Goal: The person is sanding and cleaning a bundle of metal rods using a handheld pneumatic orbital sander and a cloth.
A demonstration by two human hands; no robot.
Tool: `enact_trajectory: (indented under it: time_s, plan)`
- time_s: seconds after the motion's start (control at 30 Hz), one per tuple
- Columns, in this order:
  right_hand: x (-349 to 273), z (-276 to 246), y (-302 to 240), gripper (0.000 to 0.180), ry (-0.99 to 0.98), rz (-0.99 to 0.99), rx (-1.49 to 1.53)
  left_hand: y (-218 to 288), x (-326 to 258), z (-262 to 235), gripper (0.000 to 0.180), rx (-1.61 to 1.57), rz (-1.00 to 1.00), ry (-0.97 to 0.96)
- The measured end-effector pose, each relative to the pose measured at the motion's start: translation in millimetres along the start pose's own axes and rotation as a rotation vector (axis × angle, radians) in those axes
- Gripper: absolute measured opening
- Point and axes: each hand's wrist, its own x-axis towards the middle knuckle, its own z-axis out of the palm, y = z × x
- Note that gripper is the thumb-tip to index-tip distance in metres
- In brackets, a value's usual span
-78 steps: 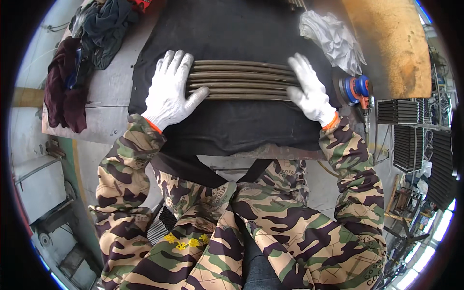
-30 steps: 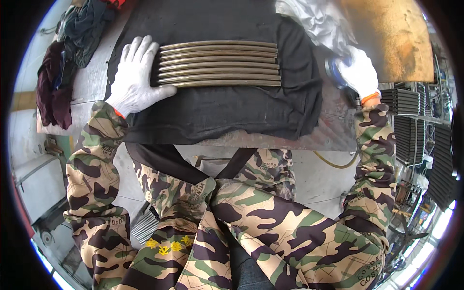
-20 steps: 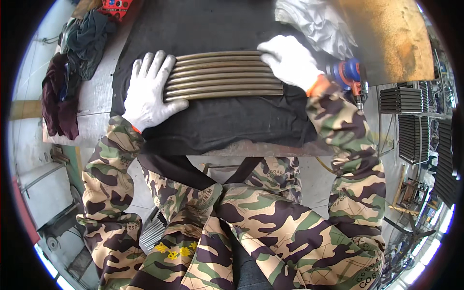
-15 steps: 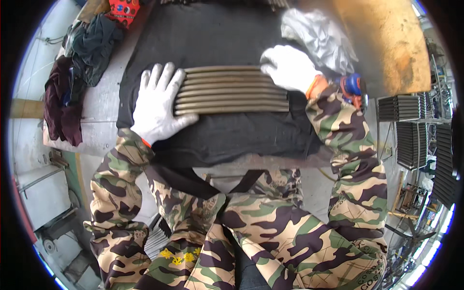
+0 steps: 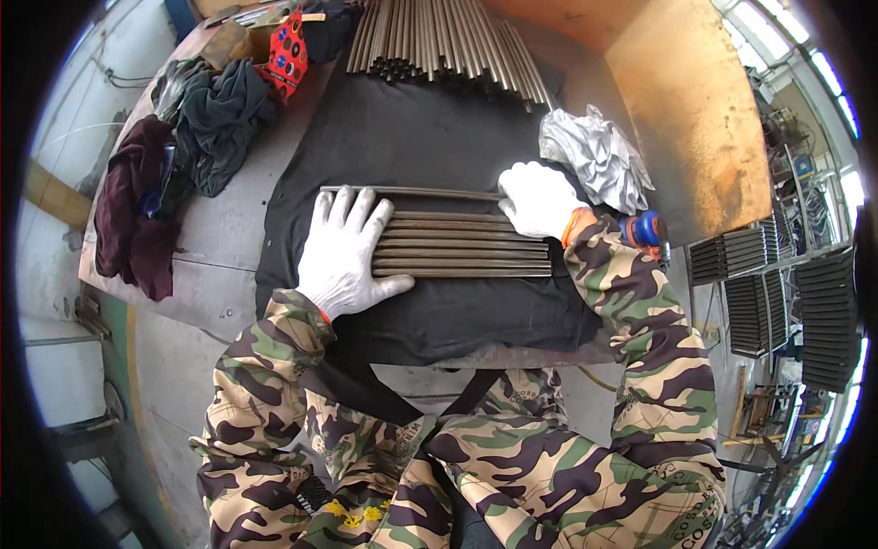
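A row of several metal rods (image 5: 466, 245) lies side by side on a black cloth (image 5: 430, 137). One separate metal rod (image 5: 439, 193) lies beyond the row, with a gap between. My left hand (image 5: 346, 256), in a white glove, is flat and open over the rods' left ends. Its fingertips reach the left part of the separate rod. In a matching glove, my right hand (image 5: 541, 199) has curled fingers closed on the right end of the separate rod, which they hide.
A large stack of metal rods (image 5: 439, 41) lies at the far end. A crumpled silver-grey cloth (image 5: 596, 156) and a blue-and-orange object (image 5: 645, 231) are at the right, near a tan board (image 5: 695, 110). Dark clothes (image 5: 219, 119) and a red box (image 5: 288, 57) are left.
The view has tilted up, bringing the far stack into sight. One rod now lies apart from the row on its far side, at my right hand; before, the rods lay close together.
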Motion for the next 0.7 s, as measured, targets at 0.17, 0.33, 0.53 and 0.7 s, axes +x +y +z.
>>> enact_trajectory:
  time_s: [0.17,0.33,0.53,0.7]
  plan:
    - [0,4,1,0.021,0.096,0.053,0.068,-1,-1,1,0.105,-0.038,-0.017,-0.014]
    - [4,22,21,0.020,0.892,0.165,0.145,2,5,-5,0.104,-0.039,-0.019,-0.031]
    - [69,45,161,0.036,0.541,0.611,0.226,7,12,-9,0.105,-0.064,0.012,-0.036]
    - [105,72,199,0.037,0.229,0.608,0.136,10,10,-7,0.102,-0.070,0.031,0.004]
